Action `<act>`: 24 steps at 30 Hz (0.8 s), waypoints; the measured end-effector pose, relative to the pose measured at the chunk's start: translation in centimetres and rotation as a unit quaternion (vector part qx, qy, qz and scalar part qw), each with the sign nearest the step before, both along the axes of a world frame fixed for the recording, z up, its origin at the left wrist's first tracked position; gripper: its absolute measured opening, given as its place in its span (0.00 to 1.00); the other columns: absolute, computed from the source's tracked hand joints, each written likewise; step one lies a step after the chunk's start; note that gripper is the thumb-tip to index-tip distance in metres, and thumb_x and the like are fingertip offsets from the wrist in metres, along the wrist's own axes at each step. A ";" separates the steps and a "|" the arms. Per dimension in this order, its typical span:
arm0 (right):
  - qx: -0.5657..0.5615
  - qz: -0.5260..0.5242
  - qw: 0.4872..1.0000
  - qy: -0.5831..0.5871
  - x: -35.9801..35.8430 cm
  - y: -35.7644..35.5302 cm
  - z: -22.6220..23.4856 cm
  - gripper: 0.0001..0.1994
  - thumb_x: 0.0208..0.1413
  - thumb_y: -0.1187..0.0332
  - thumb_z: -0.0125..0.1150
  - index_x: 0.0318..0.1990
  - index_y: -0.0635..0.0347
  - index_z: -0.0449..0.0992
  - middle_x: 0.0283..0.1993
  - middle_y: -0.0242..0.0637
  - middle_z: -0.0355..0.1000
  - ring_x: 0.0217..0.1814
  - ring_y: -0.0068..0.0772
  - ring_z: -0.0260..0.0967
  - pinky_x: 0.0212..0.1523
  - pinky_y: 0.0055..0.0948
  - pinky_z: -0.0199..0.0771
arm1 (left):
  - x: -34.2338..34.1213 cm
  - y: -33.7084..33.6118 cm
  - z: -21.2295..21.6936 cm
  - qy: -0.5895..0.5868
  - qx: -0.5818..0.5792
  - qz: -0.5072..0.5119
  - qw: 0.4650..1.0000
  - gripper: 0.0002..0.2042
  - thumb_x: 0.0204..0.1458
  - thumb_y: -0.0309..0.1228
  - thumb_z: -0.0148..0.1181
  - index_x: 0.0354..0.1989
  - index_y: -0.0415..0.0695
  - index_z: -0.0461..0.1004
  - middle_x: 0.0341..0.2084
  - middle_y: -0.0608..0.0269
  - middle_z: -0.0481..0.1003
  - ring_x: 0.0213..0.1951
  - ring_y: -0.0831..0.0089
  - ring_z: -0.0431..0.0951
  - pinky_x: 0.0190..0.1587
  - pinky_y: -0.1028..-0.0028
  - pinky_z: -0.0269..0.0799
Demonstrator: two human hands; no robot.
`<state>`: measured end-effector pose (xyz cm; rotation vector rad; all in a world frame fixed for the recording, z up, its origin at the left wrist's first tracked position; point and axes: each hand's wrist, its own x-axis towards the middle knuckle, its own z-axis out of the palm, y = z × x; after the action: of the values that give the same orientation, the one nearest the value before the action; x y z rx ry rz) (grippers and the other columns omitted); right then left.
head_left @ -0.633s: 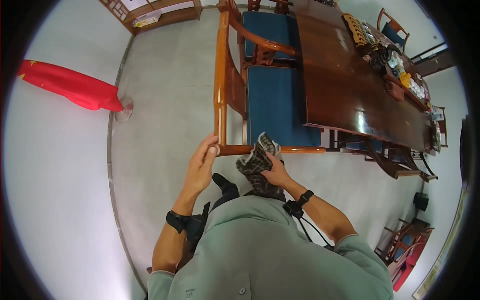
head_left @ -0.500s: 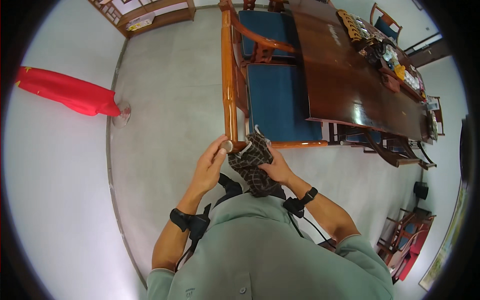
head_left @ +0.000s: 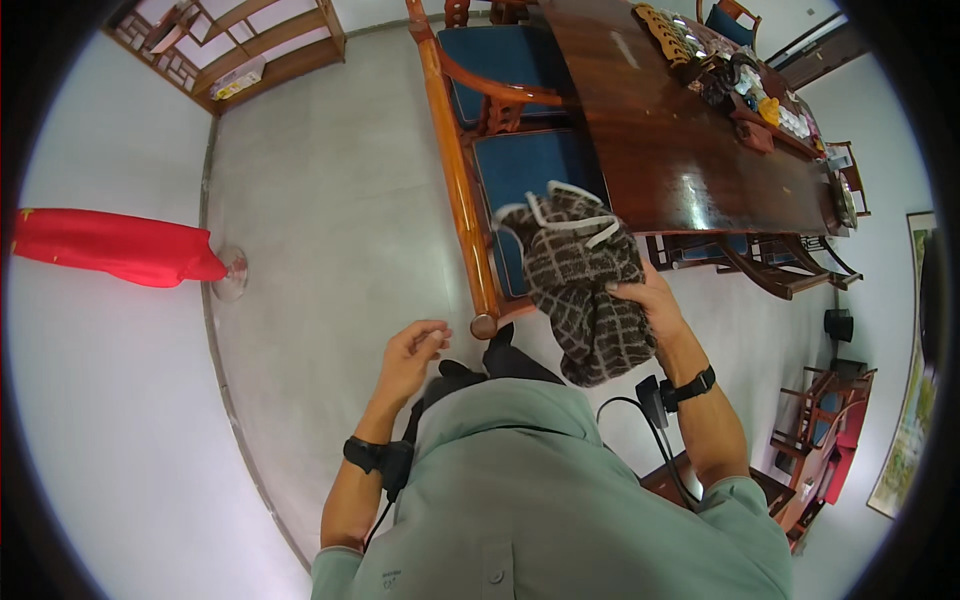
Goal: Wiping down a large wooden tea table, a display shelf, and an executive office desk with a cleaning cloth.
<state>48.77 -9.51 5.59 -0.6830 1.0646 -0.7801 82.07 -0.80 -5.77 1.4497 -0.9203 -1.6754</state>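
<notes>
My right hand [head_left: 648, 300] grips a dark checked cloth [head_left: 583, 282] with white edging and holds it up in front of me, over the blue seat of a wooden chair [head_left: 463, 190]. The cloth hangs bunched from my fingers. My left hand [head_left: 410, 352] is free of the cloth, fingers loosely curled, holding nothing, just left of the round end of the chair's arm rail [head_left: 484, 325]. Both wrists wear black bands with cables.
A long dark wooden table [head_left: 680, 150] runs to the upper right with small items on its far end. A red flag [head_left: 110, 248] on a stand is at left, a wooden shelf [head_left: 240, 45] at top left, more chairs [head_left: 780, 270] at right.
My left hand has let go of the cloth and dropped back to the left. My right hand has lifted the cloth higher over the chair seat.
</notes>
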 end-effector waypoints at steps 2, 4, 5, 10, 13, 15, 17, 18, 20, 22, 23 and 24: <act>-0.017 -0.060 0.998 0.017 1.0 0.1 0.2 0.26 0.51 0.81 0.60 0.60 0.65 0.66 0.51 0.40 0.75 0.50 0.33 0.74 0.53 0.32 0.76 | 1.7 -0.1 -1.1 -0.010 0.024 0.016 1.000 0.12 0.64 0.33 0.53 0.49 0.40 0.76 0.40 0.64 0.80 0.41 0.75 0.78 0.44 0.74 0.73; -0.016 -0.085 0.996 0.016 2.2 1.0 0.0 0.26 0.52 0.81 0.60 0.61 0.64 0.65 0.53 0.40 0.74 0.52 0.32 0.74 0.54 0.33 0.76 | 3.4 -1.0 -2.1 -0.018 0.045 0.027 0.998 0.11 0.64 0.33 0.53 0.47 0.40 0.76 0.39 0.64 0.80 0.40 0.76 0.78 0.43 0.74 0.73; -0.003 -0.084 0.996 0.040 3.1 1.5 -0.1 0.27 0.52 0.80 0.60 0.62 0.64 0.65 0.54 0.40 0.74 0.53 0.31 0.73 0.54 0.33 0.75 | 4.3 -1.6 -2.5 -0.019 0.059 0.031 0.998 0.11 0.63 0.32 0.54 0.46 0.40 0.77 0.39 0.64 0.80 0.39 0.77 0.78 0.42 0.76 0.73; -0.083 -0.009 0.972 0.220 9.9 5.6 -0.4 0.32 0.49 0.76 0.69 0.63 0.65 0.65 0.56 0.38 0.73 0.57 0.29 0.69 0.61 0.31 0.67 | 8.4 -5.2 -4.3 0.004 0.087 -0.002 0.996 0.10 0.62 0.33 0.56 0.44 0.41 0.77 0.36 0.66 0.80 0.37 0.79 0.77 0.40 0.78 0.72; -0.084 -0.039 0.942 0.321 13.3 6.4 0.4 0.32 0.46 0.76 0.70 0.61 0.66 0.67 0.55 0.39 0.73 0.56 0.28 0.70 0.61 0.31 0.67 | 11.6 -8.4 -4.7 -0.001 0.098 -0.054 0.994 0.10 0.62 0.34 0.55 0.43 0.42 0.77 0.35 0.67 0.79 0.37 0.79 0.77 0.40 0.77 0.72; -0.075 -0.078 0.936 0.334 14.6 6.9 1.5 0.31 0.45 0.77 0.70 0.60 0.66 0.68 0.55 0.39 0.74 0.56 0.28 0.70 0.61 0.31 0.67 | 14.0 -10.7 -5.3 -0.002 0.092 -0.083 0.992 0.09 0.63 0.35 0.55 0.42 0.43 0.77 0.36 0.67 0.79 0.37 0.79 0.77 0.40 0.78 0.72; -0.073 -0.139 0.932 0.326 16.9 6.7 3.7 0.30 0.45 0.80 0.67 0.60 0.67 0.68 0.53 0.39 0.75 0.54 0.28 0.72 0.60 0.31 0.69 | 17.5 -11.9 -6.6 -0.033 0.092 -0.124 0.988 0.09 0.62 0.35 0.55 0.41 0.43 0.77 0.35 0.67 0.79 0.36 0.79 0.77 0.39 0.77 0.72; -0.066 -0.153 0.929 0.331 18.1 7.1 4.2 0.30 0.45 0.80 0.67 0.60 0.67 0.68 0.53 0.39 0.75 0.54 0.28 0.72 0.60 0.31 0.69 | 18.9 -12.7 -6.5 -0.031 0.093 -0.139 0.985 0.09 0.62 0.35 0.55 0.41 0.43 0.77 0.35 0.67 0.79 0.36 0.79 0.77 0.39 0.77 0.72; 0.008 -0.275 0.948 0.163 20.5 7.6 5.0 0.31 0.45 0.83 0.65 0.61 0.67 0.66 0.52 0.40 0.75 0.54 0.30 0.72 0.58 0.32 0.71 | 21.1 -14.8 -5.8 -0.045 0.033 -0.127 0.990 0.10 0.62 0.35 0.55 0.41 0.42 0.78 0.34 0.66 0.80 0.35 0.78 0.77 0.38 0.76 0.72; 0.025 -0.320 0.942 0.102 23.4 7.2 5.6 0.32 0.46 0.85 0.64 0.62 0.67 0.64 0.53 0.41 0.74 0.54 0.31 0.73 0.58 0.33 0.72 | 22.3 -16.7 -4.6 -0.040 0.033 -0.136 0.989 0.10 0.61 0.34 0.55 0.41 0.42 0.78 0.33 0.66 0.79 0.35 0.78 0.77 0.38 0.76 0.72; 0.029 -0.350 0.935 0.058 25.3 6.4 6.4 0.32 0.46 0.85 0.64 0.62 0.67 0.64 0.54 0.41 0.73 0.54 0.31 0.73 0.58 0.33 0.72 | 23.3 -17.5 -4.2 -0.046 0.042 -0.126 0.990 0.09 0.61 0.34 0.55 0.41 0.42 0.77 0.33 0.65 0.79 0.35 0.78 0.77 0.38 0.76 0.72; 0.032 -0.381 0.924 0.017 26.6 5.8 6.8 0.32 0.47 0.84 0.64 0.62 0.67 0.64 0.54 0.41 0.73 0.54 0.32 0.73 0.58 0.33 0.72 | 23.7 -18.3 -4.0 -0.049 0.050 -0.120 0.990 0.09 0.61 0.34 0.55 0.41 0.42 0.77 0.33 0.65 0.79 0.35 0.78 0.77 0.38 0.76 0.72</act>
<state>75.32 -3.73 12.44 -0.2026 1.3981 -1.3935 105.73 -19.07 -9.82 1.5487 -1.1164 -1.8602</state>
